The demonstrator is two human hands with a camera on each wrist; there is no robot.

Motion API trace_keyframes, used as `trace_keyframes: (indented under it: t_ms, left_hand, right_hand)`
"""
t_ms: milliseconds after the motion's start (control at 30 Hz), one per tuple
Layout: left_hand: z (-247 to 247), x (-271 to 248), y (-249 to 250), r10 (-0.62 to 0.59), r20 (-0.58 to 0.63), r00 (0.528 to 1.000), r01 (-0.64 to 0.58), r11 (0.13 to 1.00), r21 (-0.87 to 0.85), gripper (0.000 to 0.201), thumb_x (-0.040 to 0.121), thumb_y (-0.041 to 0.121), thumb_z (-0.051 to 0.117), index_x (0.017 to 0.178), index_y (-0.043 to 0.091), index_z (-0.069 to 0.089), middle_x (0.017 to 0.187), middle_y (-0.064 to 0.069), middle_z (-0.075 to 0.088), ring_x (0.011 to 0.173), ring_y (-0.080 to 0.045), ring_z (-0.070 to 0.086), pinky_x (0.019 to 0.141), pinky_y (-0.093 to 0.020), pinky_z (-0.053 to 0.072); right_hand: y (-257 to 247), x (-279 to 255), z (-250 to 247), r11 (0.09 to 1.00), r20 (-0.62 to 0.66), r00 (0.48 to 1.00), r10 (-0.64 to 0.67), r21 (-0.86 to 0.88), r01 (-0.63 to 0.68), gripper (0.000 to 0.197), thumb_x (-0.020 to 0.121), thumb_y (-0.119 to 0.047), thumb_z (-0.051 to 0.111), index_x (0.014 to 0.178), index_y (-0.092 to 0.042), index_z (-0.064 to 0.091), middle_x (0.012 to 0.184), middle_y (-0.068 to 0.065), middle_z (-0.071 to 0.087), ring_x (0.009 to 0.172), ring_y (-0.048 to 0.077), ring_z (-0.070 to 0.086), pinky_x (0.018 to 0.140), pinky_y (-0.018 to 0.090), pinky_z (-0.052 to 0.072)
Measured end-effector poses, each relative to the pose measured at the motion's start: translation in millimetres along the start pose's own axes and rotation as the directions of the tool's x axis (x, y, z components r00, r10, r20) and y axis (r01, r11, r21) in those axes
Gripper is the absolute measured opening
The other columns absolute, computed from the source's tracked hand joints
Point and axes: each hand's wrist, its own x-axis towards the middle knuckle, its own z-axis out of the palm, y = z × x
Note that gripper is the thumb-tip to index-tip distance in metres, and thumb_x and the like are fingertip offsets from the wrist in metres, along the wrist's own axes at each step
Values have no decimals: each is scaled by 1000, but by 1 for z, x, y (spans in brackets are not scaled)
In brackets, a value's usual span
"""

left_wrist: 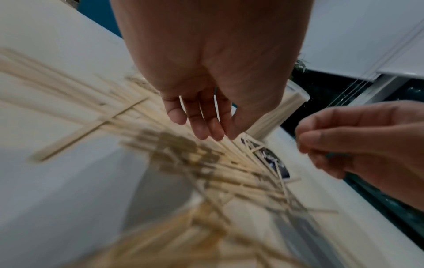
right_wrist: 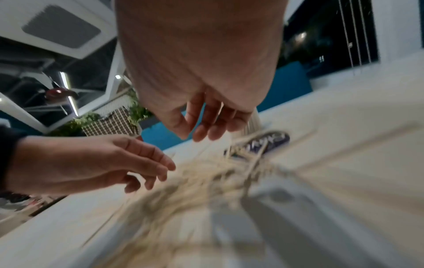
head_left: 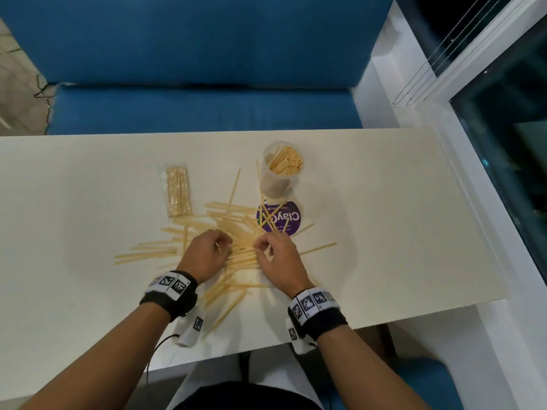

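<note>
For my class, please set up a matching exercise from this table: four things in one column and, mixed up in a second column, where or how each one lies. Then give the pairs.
Things
1 cup
2 packet
3 purple lid
4 loose sticks

Place or state
A lies flat, left of the cup, with sticks wrapped inside
B scattered across the table
C stands upright, with sticks inside
D lies flat beside the cup, with a few sticks across it

Pairs: 1-C, 2-A, 3-D, 4-B

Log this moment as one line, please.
loose sticks: scattered | left hand: open above them | right hand: grip unclear | cup: upright
</note>
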Motion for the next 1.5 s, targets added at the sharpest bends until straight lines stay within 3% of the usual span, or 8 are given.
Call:
trace_keyframes:
  t_ms: [267,500,633,800,967,1200,1367,1500]
  left_hand:
    - [12,-65,-52,86,86,993,-101,978,182,31,83,36,78,105,20,63,97,6,51,89,-12,49,76,-29,46]
    - [9,-73,-53,100,96,990,-115,980,163,23,90,31,72,109,18,70,95,6,56,86,-12,52,81,-35,51]
    - [3,-71,-51,158,35,987,-162,957,239,35,86,39,76,114,20,67,106,2,54,102,-20,49,88,-36,48]
    - [7,-67,-44,209,160,965,-257,880,400,78,68,63,81,128,19,57,124,-2,55,110,-25,50,93,-40,47]
    - [19,-60,-39,156,127,980,-193,908,371,51,81,42,79,120,15,63,116,-4,58,108,-24,51,93,-37,48]
    - [31,-45,-23,66,82,994,-85,963,257,30,86,32,77,105,12,67,100,-2,57,92,-23,57,78,-38,53]
    - [41,-36,-11,22,57,998,-34,974,223,25,88,32,75,101,12,68,96,-2,58,86,-23,57,78,-39,54]
    - [42,-34,-8,6,51,999,-16,977,213,23,87,31,76,99,12,69,94,-2,59,85,-24,58,77,-39,53]
  right_hand:
    - [13,-75,60,974,302,952,48,-225,22,18,84,-23,76,101,-20,68,99,-4,59,98,18,53,88,37,47]
    - [-4,-64,79,969,22,997,77,-235,-69,10,88,-17,75,90,-16,66,96,-1,60,90,18,54,81,38,52]
    - [-7,-69,74,967,-133,981,139,-197,-164,14,87,-18,77,94,-17,65,99,-1,60,91,17,54,81,34,51]
    - [2,-91,48,891,-363,844,394,-74,-448,30,88,-7,70,115,-17,62,120,1,55,114,20,51,99,38,50]
    - [40,-75,-1,697,-396,695,600,-168,-697,55,85,4,60,138,-11,53,141,12,44,127,30,40,104,39,43]
    - [52,-67,5,784,-239,797,555,-169,-597,9,97,-3,63,104,-3,70,110,13,64,103,30,63,89,40,56]
    - [33,-52,14,824,-136,815,563,24,-566,19,98,-5,63,110,-2,77,111,13,74,103,26,70,87,23,51]
    - [46,-36,-24,874,-307,841,444,-59,-483,28,95,4,58,115,-9,73,117,7,68,103,20,61,89,28,50]
